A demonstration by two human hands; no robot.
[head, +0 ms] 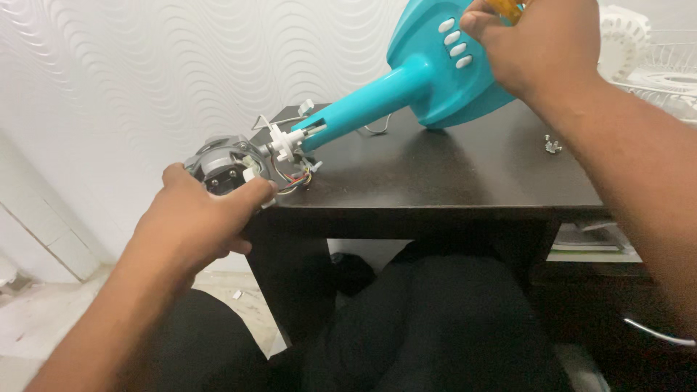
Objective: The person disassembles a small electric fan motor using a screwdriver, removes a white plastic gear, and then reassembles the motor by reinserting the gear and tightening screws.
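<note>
The left hand (192,221) grips the grey motor (221,165) overhanging the dark tabletop (450,174) edge, while the right hand (541,43) clasps a yellow-handled tool (508,7) against the turquoise fan base (428,72) lying there

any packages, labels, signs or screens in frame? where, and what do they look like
None clearly in view.
Nearest thing: flat stack of paper or booklets on the shelf under the dark table, right side; pale with a green edge, too blurred to tell whether it is packaging.
</note>
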